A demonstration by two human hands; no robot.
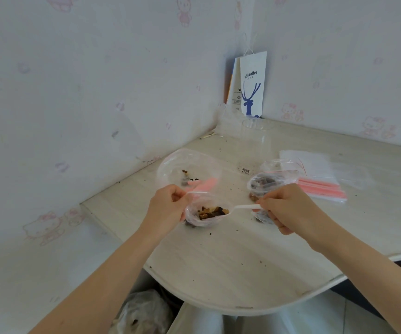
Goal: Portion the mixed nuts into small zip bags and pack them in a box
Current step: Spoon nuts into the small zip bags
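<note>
Left grip (168,203) pinching zip bag (194,219) rim; right grip (283,208) pinching spoon (242,207). We hold mouth wide, tip nuts (212,211) slowly, spill nothing on surface (218,261).

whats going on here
A person is portioning mixed nuts at a table. The left hand pinches a small zip bag open, while the right hand holds a white plastic spoon, loaded with nuts, at the bag's mouth. A larger clear bag behind holds only a few nuts. A filled bag sits to the right, next to a stack of empty zip bags.
</note>
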